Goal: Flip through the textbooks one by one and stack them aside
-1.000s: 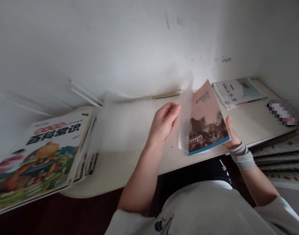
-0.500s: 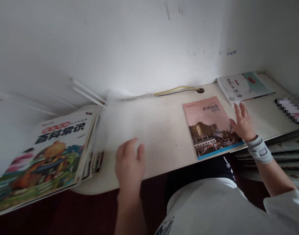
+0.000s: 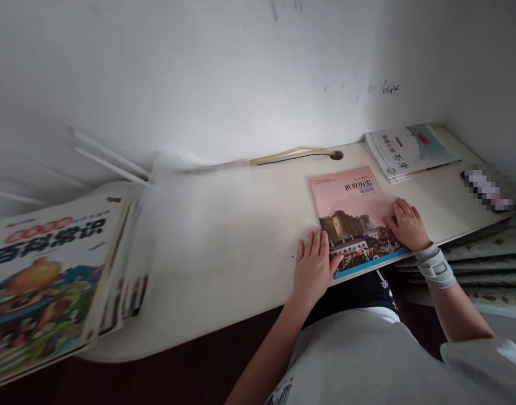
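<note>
A pink book (image 3: 350, 194) with a picture of a castle on its cover lies flat at the near edge of a white desk (image 3: 241, 236). My left hand (image 3: 313, 265) rests flat at the book's lower left corner, fingers stretched out, thumb on the cover. My right hand (image 3: 405, 224), with a grey wrist band, lies on the cover's right side with its fingers curled slightly. A clear plastic sheet (image 3: 185, 219) lies on the desk to the left of the book.
A stack of large colourful children's books (image 3: 50, 270) fills the desk's left end. White and teal booklets (image 3: 409, 151) lie at the far right corner. A yellow cable (image 3: 291, 153) runs along the wall to a hole. A patterned cloth (image 3: 485, 264) is on the right.
The book went from being held up to lying flat on the desk. My left hand laid the clear sheet down on the left, then came back to the book's corner. My right hand moved onto the cover.
</note>
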